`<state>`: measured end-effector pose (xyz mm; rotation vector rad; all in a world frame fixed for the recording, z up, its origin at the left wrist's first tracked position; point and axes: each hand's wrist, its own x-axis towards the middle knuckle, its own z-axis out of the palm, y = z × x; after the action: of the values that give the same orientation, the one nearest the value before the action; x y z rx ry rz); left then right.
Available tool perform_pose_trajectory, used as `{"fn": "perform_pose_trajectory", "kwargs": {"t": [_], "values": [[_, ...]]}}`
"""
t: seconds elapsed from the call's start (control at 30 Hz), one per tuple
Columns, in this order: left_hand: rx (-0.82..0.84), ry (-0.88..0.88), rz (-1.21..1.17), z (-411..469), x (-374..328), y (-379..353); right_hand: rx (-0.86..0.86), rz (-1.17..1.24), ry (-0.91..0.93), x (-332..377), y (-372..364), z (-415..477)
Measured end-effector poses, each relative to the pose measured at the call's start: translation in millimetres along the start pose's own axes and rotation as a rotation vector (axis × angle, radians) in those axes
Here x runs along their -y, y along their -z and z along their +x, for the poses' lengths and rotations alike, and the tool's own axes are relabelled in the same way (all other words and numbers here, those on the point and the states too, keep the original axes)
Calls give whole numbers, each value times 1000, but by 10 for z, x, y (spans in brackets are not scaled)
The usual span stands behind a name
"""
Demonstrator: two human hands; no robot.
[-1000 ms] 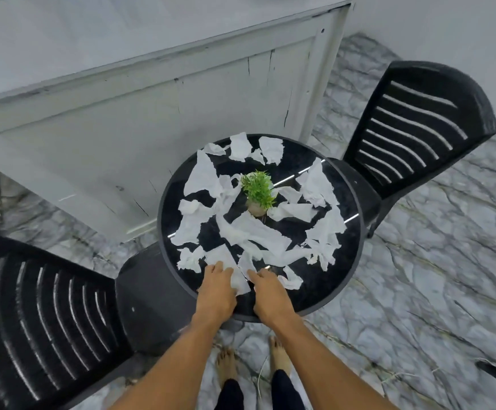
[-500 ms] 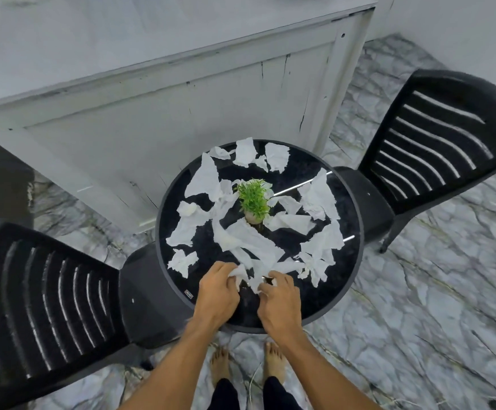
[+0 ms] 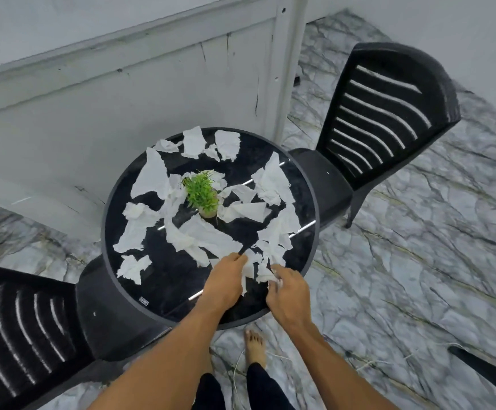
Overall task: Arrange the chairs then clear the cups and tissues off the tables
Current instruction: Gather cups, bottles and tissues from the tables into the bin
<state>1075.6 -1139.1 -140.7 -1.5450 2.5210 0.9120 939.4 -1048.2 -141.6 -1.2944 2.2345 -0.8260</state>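
A round black table (image 3: pixel 158 294) is strewn with several torn white tissues (image 3: pixel 149 179). A small green potted plant (image 3: pixel 202 196) stands at its middle. At the near edge my left hand (image 3: pixel 226 279) and my right hand (image 3: pixel 288 294) are both closed on a bunch of crumpled tissue (image 3: pixel 255 267) held between them, just above the tabletop. One black slatted chair (image 3: pixel 383 113) stands tucked in at the table's right, another black chair (image 3: pixel 19 332) at its lower left. No cups are in view.
A grey-white counter panel (image 3: pixel 122 93) rises right behind the table. The floor (image 3: pixel 418 247) is grey marble. My bare feet (image 3: pixel 254 347) stand below the table's near edge. A dark object's corner (image 3: pixel 489 371) shows at the lower right.
My hands went from lying flat on the tissues at the near edge to closing on them and gathering a bunch. They shifted slightly right. The view moved closer.
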Motion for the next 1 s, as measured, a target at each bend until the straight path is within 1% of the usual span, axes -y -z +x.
{"fn": "perform_pose_trajectory", "kwargs": {"t": [0.07,0.1,0.23,0.3,0.37,0.43,0.5,0.57,0.67,0.73,0.83,0.93,1.0], "values": [[-40,10,8,-22,-19,-34,-7,-26,29,-67,25,143],[-70,12,-10,-47,-41,-34,27,-37,47,-63,26,213],[-217,72,-185,-146,-117,29,266,-69,70,15,-60,375],[-271,92,-223,-173,-107,111,336,-168,155,21,-154,358],[-321,81,-198,-157,-61,196,353,-208,191,-10,-224,330],[-350,116,-210,-107,14,279,360,-242,184,-18,-247,317],[-348,133,-186,-21,100,326,397,-293,185,-19,-250,312],[-313,129,-107,79,172,317,434,-304,182,-21,-258,320],[-133,130,13,193,214,266,472,-310,185,7,-252,329],[-81,91,-10,193,186,242,488,-354,233,39,-247,327],[-135,104,-159,138,110,246,496,-399,271,81,-271,346],[-201,97,-276,75,54,268,466,-401,282,93,-330,353],[-231,134,-345,43,37,306,428,-400,278,107,-353,327]]}}
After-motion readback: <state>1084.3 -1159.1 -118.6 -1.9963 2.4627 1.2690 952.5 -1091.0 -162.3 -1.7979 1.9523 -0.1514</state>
